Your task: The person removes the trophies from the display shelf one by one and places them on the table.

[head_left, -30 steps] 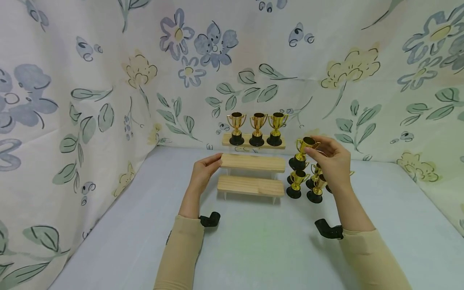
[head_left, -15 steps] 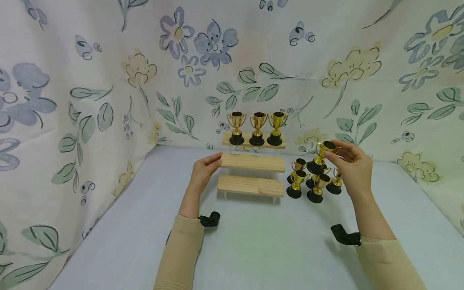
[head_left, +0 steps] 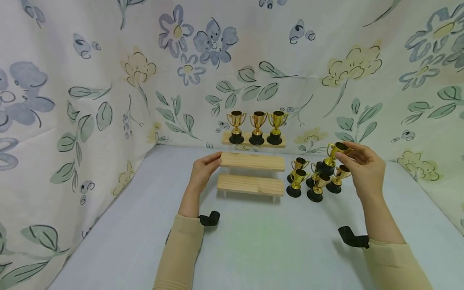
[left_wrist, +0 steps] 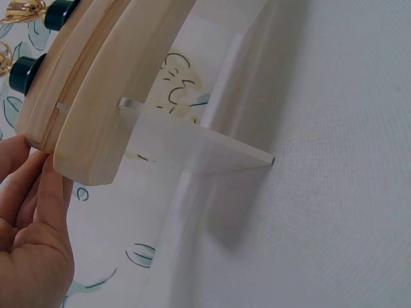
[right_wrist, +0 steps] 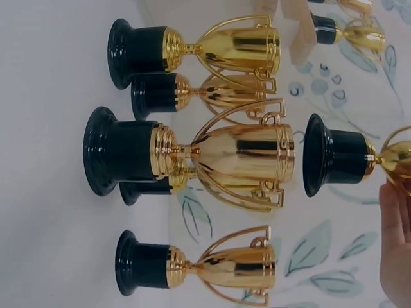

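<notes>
My right hand holds a small gold trophy cup by its cup, above the table; its black base hangs free in the right wrist view. Below and left of it, several more trophies stand upright on the table. With thumb and fingers, my left hand pinches the left end of the middle wooden step of a three-step display stand. Three trophies stand in a row on the stand's top step. The lower step bears nothing.
Clear supports carry the wooden steps above the white tabletop. A flower-print cloth hangs behind and at both sides. A black wrist camera is worn on each wrist.
My right hand has carried the trophy to the right, from beside the stand to above the back of the trophy group. My left hand has stayed on the step.
</notes>
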Available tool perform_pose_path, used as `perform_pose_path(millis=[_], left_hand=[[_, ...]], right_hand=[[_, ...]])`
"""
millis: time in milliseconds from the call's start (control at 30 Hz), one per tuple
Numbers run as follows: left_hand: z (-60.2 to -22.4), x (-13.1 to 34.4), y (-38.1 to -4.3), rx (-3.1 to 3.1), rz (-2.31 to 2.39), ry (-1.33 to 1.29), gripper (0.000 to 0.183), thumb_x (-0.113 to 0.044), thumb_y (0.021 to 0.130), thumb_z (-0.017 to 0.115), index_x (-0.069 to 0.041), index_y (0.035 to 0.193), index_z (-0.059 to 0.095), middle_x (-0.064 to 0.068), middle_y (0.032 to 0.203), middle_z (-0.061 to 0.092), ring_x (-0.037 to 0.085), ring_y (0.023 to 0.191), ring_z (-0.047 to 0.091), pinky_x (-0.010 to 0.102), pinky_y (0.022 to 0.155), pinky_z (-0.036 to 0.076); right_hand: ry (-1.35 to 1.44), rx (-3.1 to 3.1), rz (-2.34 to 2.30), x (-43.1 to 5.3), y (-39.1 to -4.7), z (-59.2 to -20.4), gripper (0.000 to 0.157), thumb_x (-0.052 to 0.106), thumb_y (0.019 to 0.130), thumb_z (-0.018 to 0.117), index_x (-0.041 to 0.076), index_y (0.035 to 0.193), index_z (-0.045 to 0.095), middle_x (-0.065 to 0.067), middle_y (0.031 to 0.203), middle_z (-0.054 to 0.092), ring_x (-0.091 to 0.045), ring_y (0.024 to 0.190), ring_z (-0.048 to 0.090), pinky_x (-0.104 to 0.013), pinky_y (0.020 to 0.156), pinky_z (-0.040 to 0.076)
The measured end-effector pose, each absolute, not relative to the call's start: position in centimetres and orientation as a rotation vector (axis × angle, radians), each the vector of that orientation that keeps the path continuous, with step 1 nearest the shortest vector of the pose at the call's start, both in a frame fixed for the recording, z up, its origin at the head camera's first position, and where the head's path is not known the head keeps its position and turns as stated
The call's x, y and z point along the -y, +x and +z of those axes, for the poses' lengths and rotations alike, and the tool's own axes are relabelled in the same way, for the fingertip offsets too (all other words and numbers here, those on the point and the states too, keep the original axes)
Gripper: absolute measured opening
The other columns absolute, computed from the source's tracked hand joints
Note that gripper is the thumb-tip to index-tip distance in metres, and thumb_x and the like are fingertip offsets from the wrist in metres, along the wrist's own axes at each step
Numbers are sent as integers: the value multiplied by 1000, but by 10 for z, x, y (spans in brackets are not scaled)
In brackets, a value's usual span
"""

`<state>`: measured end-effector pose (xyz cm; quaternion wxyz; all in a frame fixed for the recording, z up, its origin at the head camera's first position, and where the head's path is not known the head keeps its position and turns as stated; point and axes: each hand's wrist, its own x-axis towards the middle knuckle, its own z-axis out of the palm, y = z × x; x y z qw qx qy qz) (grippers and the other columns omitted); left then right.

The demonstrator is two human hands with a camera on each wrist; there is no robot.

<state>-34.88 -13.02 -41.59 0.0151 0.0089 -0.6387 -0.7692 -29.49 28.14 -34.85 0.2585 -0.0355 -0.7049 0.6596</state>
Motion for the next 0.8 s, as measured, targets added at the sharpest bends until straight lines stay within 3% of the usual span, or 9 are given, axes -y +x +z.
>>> perform_pose_path(millis=[800], left_hand=[[-419, 131, -351, 2002, -2380, 31, 40, -3, 95, 63, 1, 134, 59, 17, 143, 57, 12, 118, 63, 22, 106, 51]], right_hand=[[-180, 1743, 1877, -309, -283, -347, 40, -5, 76, 81, 3, 114, 72, 12, 88, 74, 0, 84, 68, -3, 73, 55]])
